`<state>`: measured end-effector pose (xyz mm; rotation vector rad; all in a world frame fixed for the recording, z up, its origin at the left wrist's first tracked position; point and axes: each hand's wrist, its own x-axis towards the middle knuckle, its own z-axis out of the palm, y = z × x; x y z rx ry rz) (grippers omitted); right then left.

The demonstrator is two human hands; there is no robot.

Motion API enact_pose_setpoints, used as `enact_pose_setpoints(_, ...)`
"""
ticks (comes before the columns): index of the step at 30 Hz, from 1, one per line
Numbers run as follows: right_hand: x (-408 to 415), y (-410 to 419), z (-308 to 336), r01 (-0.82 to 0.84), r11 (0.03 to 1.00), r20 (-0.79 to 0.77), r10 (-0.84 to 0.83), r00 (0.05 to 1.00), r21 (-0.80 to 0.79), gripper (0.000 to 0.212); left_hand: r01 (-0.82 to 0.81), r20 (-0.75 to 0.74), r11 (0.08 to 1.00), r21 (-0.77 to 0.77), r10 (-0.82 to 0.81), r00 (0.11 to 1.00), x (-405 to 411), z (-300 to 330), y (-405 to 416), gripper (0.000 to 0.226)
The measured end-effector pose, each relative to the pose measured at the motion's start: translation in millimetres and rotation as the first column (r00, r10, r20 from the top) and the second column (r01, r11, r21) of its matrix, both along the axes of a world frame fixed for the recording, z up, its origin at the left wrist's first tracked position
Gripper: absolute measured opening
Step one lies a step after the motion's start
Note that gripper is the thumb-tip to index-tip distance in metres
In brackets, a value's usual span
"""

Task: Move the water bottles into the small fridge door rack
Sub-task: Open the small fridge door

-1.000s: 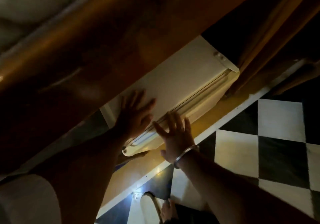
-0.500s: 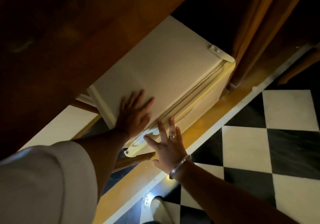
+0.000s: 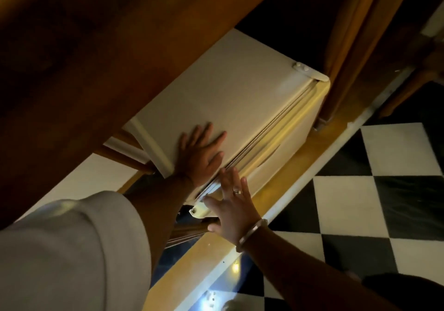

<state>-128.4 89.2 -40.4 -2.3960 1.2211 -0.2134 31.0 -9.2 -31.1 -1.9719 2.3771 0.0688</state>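
Two bare hands press on a small cream fridge (image 3: 230,99) tucked under a dark wooden counter (image 3: 101,46). The left hand (image 3: 203,155) lies flat, fingers spread wide, on the fridge top near its front edge. The right hand (image 3: 231,211), also open with fingers spread and holding nothing, rests against the shut fridge door (image 3: 276,152) at its near corner. Water bottles and door rack are out of sight. Black and white floor tiles (image 3: 360,202) lie to the right

Your left arm wears a loose, pale short sleeve (image 3: 72,245) that ends well back from the fingers, leaving the forearm bare. On your right hand (image 3: 231,211) a thin band ring (image 3: 237,191) circles one of the fingers, and a plain metal bangle (image 3: 252,232) sits at the wrist just behind them.
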Motion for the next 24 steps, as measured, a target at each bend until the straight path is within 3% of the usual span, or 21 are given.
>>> enact_pose_setpoints(4, -25.5, 24.8, 7.5, 0.035, 0.999, -0.055, -0.032, 0.998, 0.038, 0.067, -0.010, 0.002, 1.000, 0.000, 0.010, 1.000, -0.3, 1.3, 0.5, 0.061)
enact_pose_setpoints(6, -38.7, 42.9, 13.6, 0.142, 0.990, -0.143, -0.141, 0.980, -0.004, 0.078, -0.013, 0.026, 1.000, 0.007, 0.013, 1.000, -2.6, 1.5, 0.6, 0.061)
enact_pose_setpoints(8, -44.6, 58.8, 24.3, 0.291, 0.956, -0.232, -0.294, 0.927, -0.050, 0.093, 0.005, 0.045, 1.000, 0.000, -0.005, 0.999, -4.2, 1.7, 5.7, 0.059)
enact_pose_setpoints(13, -60.2, 74.2, 41.9, 0.596, 0.801, -0.309, -0.583, 0.752, -0.061, 0.093, 0.014, 0.044, 0.996, 0.089, -0.018, 0.999, -18.3, 9.2, 0.3, 0.061)
enact_pose_setpoints(19, -98.0, 79.1, 40.6, 0.746, 0.657, -0.414, -0.711, 0.568, -0.107, 0.103, 0.293, -0.003, 0.956, 0.028, -0.293, 0.956, -61.5, 27.1, -39.3, 0.064)
enact_pose_setpoints(24, -138.1, 72.0, 30.4, 0.840, 0.525, -0.405, -0.803, 0.437, -0.135, 0.104, 0.368, 0.033, 0.929, 0.034, -0.369, 0.929, -85.4, 14.2, -95.4, 0.069)
